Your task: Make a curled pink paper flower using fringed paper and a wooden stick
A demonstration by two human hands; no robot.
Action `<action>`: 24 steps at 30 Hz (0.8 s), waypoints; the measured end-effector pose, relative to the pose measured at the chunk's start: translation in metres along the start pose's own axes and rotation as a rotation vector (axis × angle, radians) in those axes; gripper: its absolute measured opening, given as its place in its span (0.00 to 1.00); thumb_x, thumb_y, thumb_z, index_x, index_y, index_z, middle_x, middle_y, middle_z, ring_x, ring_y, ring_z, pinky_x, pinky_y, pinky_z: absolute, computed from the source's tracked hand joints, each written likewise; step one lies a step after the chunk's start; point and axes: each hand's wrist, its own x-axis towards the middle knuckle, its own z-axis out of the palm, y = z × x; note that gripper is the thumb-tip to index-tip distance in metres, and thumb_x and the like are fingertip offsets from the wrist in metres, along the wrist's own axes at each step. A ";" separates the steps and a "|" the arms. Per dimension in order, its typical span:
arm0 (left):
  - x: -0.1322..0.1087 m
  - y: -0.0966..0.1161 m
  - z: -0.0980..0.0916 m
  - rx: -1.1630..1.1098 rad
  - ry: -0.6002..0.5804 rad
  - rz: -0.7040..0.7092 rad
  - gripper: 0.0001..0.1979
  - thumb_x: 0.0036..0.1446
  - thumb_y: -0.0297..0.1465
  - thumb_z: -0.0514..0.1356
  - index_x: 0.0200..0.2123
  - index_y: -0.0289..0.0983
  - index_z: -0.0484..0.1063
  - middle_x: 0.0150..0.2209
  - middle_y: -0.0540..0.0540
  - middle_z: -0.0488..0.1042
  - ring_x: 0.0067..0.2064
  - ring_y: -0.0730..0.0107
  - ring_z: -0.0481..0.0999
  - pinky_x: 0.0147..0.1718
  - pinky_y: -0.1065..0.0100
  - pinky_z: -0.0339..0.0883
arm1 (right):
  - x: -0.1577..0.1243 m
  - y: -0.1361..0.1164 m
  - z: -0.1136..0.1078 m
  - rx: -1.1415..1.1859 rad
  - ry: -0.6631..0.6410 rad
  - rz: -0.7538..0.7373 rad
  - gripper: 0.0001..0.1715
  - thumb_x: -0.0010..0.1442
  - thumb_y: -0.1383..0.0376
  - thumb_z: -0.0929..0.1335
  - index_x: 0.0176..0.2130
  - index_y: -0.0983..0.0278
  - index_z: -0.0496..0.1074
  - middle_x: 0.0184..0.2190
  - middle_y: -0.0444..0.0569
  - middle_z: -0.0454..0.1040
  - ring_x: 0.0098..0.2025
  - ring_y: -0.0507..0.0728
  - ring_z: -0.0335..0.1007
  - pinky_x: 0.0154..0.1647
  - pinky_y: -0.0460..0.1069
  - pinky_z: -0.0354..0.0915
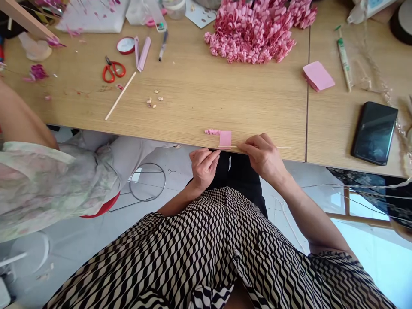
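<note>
At the table's near edge lies a small pink paper strip (pixel 225 138) over a thin wooden stick (pixel 283 147). My right hand (pixel 262 156) pinches the stick just right of the strip. My left hand (pixel 202 165) sits just below the table edge, left of the strip, fingers curled with fingertips pressed near the stick's left end; what they hold is hidden. A curled pink paper piece (pixel 212 131) lies beside the strip.
A big heap of curled pink petals (pixel 254 30) sits at the back. A pink paper stack (pixel 318 76), a black phone (pixel 375 132), red scissors (pixel 112 69), another stick (pixel 120 95) and tape (pixel 126 45) lie around. Another person's arm (pixel 22 120) is at left.
</note>
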 end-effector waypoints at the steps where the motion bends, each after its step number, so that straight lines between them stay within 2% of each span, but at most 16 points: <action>1: 0.000 0.000 0.000 0.018 -0.006 -0.017 0.10 0.65 0.34 0.57 0.41 0.42 0.79 0.31 0.48 0.75 0.39 0.68 0.76 0.47 0.61 0.64 | 0.000 0.000 0.000 0.001 -0.003 0.004 0.23 0.64 0.75 0.58 0.45 0.57 0.76 0.38 0.50 0.73 0.39 0.57 0.60 0.40 0.52 0.65; 6: -0.002 -0.001 0.001 0.029 0.019 -0.023 0.11 0.66 0.34 0.56 0.41 0.42 0.79 0.29 0.48 0.74 0.38 0.69 0.75 0.46 0.61 0.64 | 0.000 -0.001 0.001 0.009 0.001 0.008 0.24 0.63 0.76 0.58 0.45 0.57 0.76 0.38 0.50 0.73 0.40 0.57 0.61 0.40 0.52 0.66; 12: -0.005 -0.002 0.003 0.031 -0.015 -0.057 0.11 0.66 0.35 0.55 0.42 0.43 0.79 0.29 0.48 0.73 0.38 0.68 0.75 0.47 0.60 0.63 | 0.001 -0.001 0.004 0.022 0.007 0.025 0.23 0.63 0.75 0.58 0.46 0.56 0.75 0.38 0.50 0.72 0.40 0.57 0.61 0.41 0.53 0.66; 19: -0.006 -0.002 0.003 0.015 -0.004 -0.030 0.11 0.66 0.34 0.56 0.44 0.43 0.79 0.29 0.48 0.73 0.39 0.68 0.75 0.47 0.60 0.62 | 0.001 -0.003 0.005 -0.004 0.016 0.019 0.23 0.63 0.76 0.58 0.45 0.57 0.75 0.37 0.50 0.72 0.39 0.57 0.60 0.39 0.52 0.65; 24: -0.003 0.000 0.002 0.126 0.006 -0.007 0.11 0.66 0.34 0.56 0.42 0.43 0.79 0.29 0.48 0.73 0.37 0.70 0.75 0.44 0.63 0.64 | 0.001 -0.003 0.004 0.005 0.014 0.030 0.25 0.62 0.77 0.58 0.44 0.56 0.76 0.37 0.50 0.72 0.39 0.57 0.60 0.39 0.52 0.65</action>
